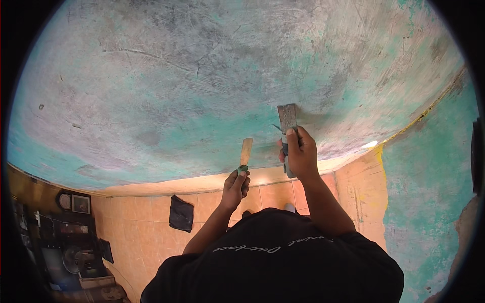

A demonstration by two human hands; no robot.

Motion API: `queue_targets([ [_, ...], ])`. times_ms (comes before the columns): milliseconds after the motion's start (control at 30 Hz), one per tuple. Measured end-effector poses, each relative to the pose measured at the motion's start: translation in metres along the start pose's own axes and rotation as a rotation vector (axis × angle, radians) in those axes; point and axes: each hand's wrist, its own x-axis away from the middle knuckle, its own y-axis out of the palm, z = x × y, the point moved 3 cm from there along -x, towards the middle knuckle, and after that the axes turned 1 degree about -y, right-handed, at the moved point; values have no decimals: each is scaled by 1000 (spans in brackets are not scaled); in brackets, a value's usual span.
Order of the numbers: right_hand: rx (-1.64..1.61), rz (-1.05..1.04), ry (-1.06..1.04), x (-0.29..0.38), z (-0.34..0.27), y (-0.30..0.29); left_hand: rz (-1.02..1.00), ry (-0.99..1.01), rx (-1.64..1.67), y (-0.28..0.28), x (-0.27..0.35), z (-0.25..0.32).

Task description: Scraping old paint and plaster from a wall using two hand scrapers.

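Observation:
In front of me rises a wall with worn, patchy turquoise and grey paint. My right hand grips a scraper by its handle. Its wide, stained metal blade points up at the wall; whether it touches the surface I cannot tell. A thin dark sliver sticks out to the left of that blade, too small to identify. Lower and to the left, my left hand holds a narrow putty knife. The yellowish blade of this knife points upward, and a green piece shows at its base, above my fingers.
Orange tiles cover the floor, with a black cloth lying on it. At lower left stand a fan, a cardboard box and dark furniture. A framed picture is beside them. Another turquoise wall borders the right side.

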Motion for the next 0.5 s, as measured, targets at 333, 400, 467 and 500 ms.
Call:
queue_targets([
  [333, -23, 0, 5, -1, 0, 4, -31, -3, -51, -3, -1, -2],
  [400, -39, 1, 41, 3, 7, 2, -26, 4, -57, -3, 0, -6],
  [467, -56, 0, 75, 1, 9, 2, -21, 15, -64, -3, -2, -6],
  [500, -58, -1, 64, 1, 7, 3, -13, 5, -38, -2, 0, -5],
])
